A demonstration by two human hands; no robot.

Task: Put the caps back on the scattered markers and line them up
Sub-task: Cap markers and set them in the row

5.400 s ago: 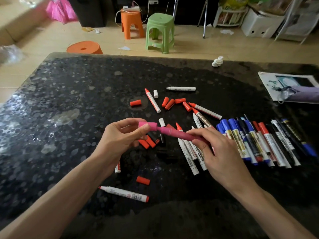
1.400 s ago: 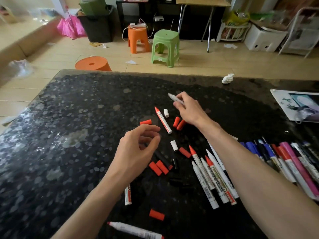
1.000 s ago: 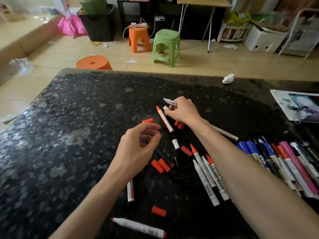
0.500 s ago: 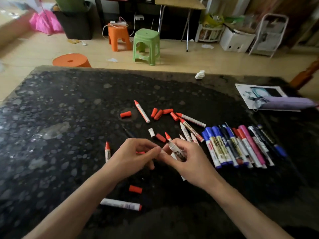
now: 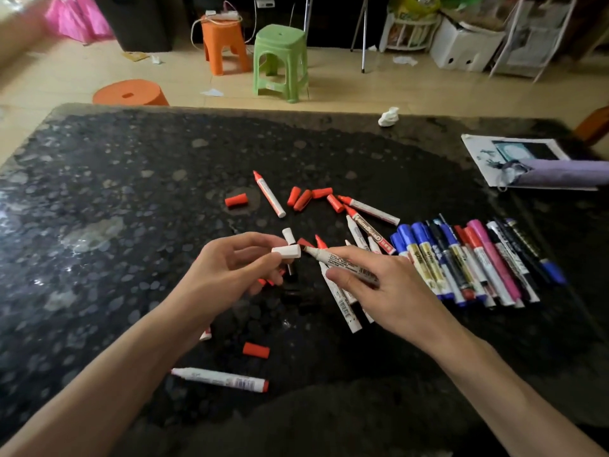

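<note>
STEP capping | pinching white cap [image 5: 286,251] in left hand [image 5: 230,268], gripping uncapped marker [image 5: 342,263] in right hand [image 5: 379,285] | NEXT likely needs tip aligned, pressed home

Counting everything up

Six red caps [image 5: 236,200] are lying in view (more are peeking out by the left hand [image 5: 224,275]). Two are white: one white cap [image 5: 286,252] being pinched, one lying loose. Three stools [image 5: 280,61] are standing beyond: two orange, one green. One marker [image 5: 333,258] is being held; the rest are overlapping beyond counting.
</note>
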